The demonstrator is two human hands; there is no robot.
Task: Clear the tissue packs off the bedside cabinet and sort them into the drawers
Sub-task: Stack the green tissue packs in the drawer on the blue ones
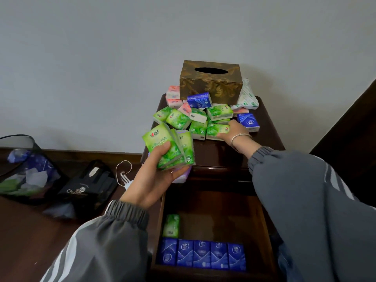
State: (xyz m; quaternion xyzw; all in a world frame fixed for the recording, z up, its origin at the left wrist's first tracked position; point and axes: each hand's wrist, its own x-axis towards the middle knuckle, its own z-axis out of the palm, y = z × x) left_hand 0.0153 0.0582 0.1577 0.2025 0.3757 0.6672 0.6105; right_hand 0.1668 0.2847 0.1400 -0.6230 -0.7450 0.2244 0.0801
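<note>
A pile of green, pink and blue tissue packs (pixel 200 116) covers the dark bedside cabinet (pixel 270 137). My left hand (pixel 157 176) grips a stack of green tissue packs (pixel 173 147) above the cabinet's front left corner. My right hand (pixel 234 132) reaches into the pile and closes its fingers on a green pack (pixel 216 130). Below, the open drawer (pixel 264 224) holds a row of blue packs (pixel 201 254) along its front and one green pack (pixel 171 225) at the left.
A gold patterned tissue box (pixel 210 81) stands at the back of the cabinet, with a white soft pack (pixel 249 97) beside it. Left on the floor are a mesh waste bin (pixel 24 169), a black bag (pixel 89 186) and a white charger cable (pixel 124 174).
</note>
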